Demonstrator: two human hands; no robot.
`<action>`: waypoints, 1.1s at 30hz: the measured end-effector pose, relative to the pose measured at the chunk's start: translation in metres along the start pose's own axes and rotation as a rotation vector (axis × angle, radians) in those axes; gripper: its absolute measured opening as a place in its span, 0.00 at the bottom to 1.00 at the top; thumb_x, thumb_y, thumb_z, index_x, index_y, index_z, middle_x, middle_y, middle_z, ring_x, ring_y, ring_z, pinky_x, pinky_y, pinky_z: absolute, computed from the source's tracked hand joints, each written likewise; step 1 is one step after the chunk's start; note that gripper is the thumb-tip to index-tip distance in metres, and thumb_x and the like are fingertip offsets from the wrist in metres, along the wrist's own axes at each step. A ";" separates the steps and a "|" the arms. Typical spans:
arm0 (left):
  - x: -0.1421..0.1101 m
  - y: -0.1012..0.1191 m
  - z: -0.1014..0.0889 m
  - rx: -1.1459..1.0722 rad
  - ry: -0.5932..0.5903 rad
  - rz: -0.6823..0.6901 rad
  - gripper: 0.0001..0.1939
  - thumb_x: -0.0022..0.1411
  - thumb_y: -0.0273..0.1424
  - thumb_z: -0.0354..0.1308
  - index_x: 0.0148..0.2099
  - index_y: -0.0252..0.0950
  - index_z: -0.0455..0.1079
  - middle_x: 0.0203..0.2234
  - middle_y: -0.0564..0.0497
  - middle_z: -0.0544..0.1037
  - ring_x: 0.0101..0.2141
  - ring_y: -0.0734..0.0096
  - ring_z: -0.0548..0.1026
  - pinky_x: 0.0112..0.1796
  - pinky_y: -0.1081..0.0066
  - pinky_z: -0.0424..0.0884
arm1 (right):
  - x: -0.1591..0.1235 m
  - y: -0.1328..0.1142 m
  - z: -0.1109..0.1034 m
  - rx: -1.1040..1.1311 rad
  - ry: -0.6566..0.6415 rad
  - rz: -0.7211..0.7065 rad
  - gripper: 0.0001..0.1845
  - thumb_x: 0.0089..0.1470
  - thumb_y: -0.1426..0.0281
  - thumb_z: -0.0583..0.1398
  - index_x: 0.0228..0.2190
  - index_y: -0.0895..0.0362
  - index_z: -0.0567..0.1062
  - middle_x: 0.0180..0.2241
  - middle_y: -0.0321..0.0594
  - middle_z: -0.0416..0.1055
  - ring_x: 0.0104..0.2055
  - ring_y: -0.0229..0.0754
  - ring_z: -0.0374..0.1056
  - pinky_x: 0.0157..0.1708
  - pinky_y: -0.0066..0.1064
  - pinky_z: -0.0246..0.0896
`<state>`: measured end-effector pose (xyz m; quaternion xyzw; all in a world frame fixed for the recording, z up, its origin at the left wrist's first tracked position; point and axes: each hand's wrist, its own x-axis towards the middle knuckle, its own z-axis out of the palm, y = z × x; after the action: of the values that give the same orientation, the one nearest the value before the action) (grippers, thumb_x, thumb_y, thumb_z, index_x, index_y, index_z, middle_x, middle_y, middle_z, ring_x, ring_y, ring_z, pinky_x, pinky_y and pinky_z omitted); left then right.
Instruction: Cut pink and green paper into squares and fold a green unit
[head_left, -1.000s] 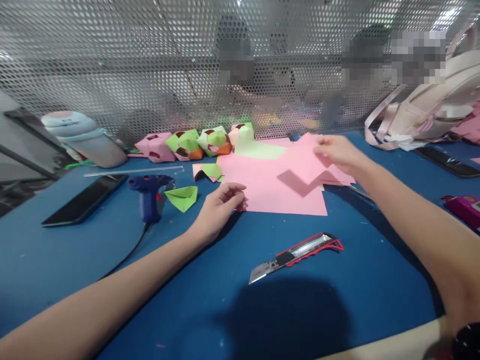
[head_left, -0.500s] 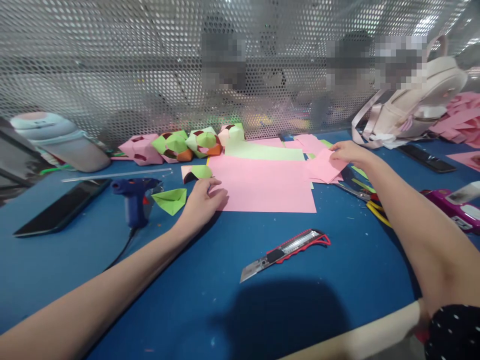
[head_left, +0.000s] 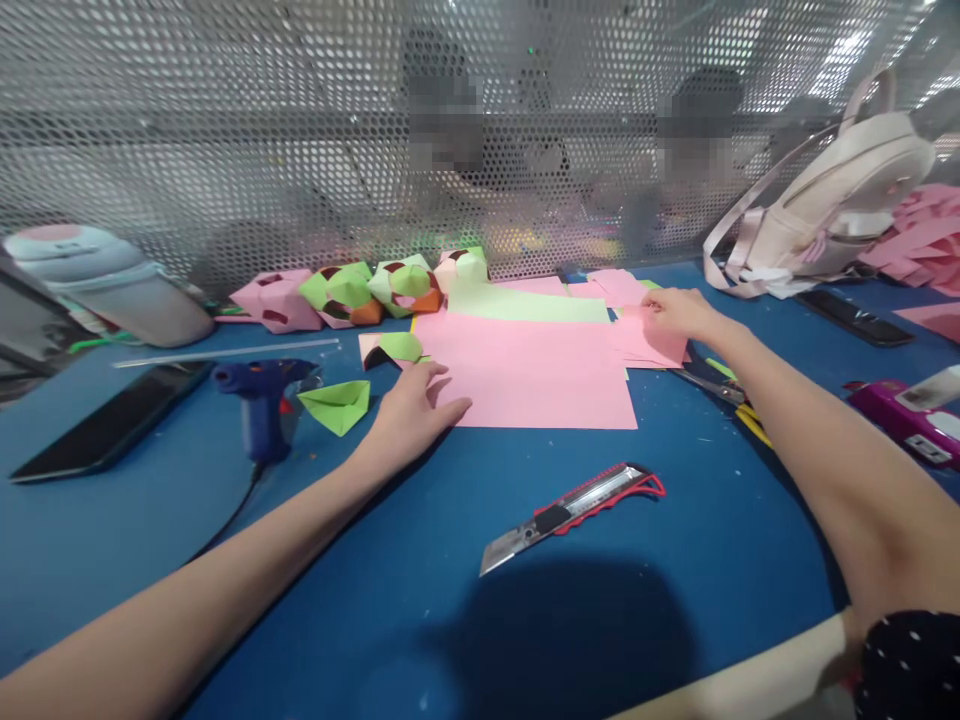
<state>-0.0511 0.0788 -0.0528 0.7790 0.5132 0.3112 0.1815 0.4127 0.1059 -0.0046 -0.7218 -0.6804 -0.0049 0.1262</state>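
A large pink paper sheet (head_left: 532, 375) lies flat on the blue table (head_left: 375, 600). My left hand (head_left: 412, 410) rests on its left edge, fingers stretched out flat, holding nothing. My right hand (head_left: 679, 312) reaches to the far right onto a small stack of pink paper squares (head_left: 649, 340); its fingers lie on top of the stack and I cannot make out a grip. A light green sheet (head_left: 525, 303) lies behind the pink sheet.
A red utility knife (head_left: 574, 512) lies with its blade out in front. A blue glue gun (head_left: 259, 405), a folded green piece (head_left: 336, 405) and a phone (head_left: 105, 420) sit at left. Folded paper cubes (head_left: 360, 290) line the mesh wall. Scissors (head_left: 720, 390) and a pale backpack (head_left: 832, 200) sit at right.
My right hand carried a pink square through the air and lowered it onto the stack at right. My left hand slid a little and spread its fingers on the pink sheet's edge.
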 end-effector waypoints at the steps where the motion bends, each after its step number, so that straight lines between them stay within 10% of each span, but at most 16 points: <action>1: 0.000 0.000 0.000 0.022 0.000 0.008 0.31 0.55 0.47 0.63 0.55 0.34 0.66 0.52 0.39 0.72 0.54 0.49 0.73 0.56 0.51 0.69 | -0.001 -0.004 0.002 -0.046 -0.002 -0.039 0.19 0.48 0.72 0.57 0.41 0.55 0.81 0.39 0.44 0.80 0.44 0.52 0.71 0.52 0.45 0.54; 14: 0.000 0.012 -0.006 0.108 0.058 0.043 0.26 0.54 0.42 0.62 0.51 0.34 0.67 0.49 0.39 0.73 0.54 0.47 0.71 0.57 0.49 0.66 | -0.021 -0.046 -0.001 -0.217 0.093 -0.218 0.20 0.59 0.69 0.52 0.47 0.60 0.78 0.52 0.54 0.75 0.54 0.57 0.66 0.53 0.47 0.50; 26: -0.003 0.020 -0.004 -0.245 0.168 -0.095 0.26 0.54 0.36 0.63 0.53 0.34 0.64 0.51 0.38 0.71 0.52 0.54 0.73 0.47 0.58 0.75 | -0.053 -0.120 0.019 -0.145 -0.086 -0.456 0.22 0.64 0.56 0.50 0.37 0.57 0.77 0.45 0.53 0.77 0.48 0.55 0.70 0.51 0.44 0.55; 33: -0.004 0.020 0.002 -0.176 0.010 0.050 0.30 0.52 0.38 0.66 0.55 0.32 0.64 0.54 0.36 0.70 0.55 0.52 0.72 0.57 0.52 0.68 | -0.009 -0.141 0.019 -0.059 -0.163 -0.453 0.22 0.59 0.52 0.55 0.38 0.57 0.75 0.47 0.54 0.75 0.49 0.57 0.69 0.46 0.42 0.59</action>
<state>-0.0371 0.0672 -0.0428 0.7710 0.4652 0.3635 0.2390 0.2697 0.1064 -0.0003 -0.5520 -0.8326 0.0052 0.0451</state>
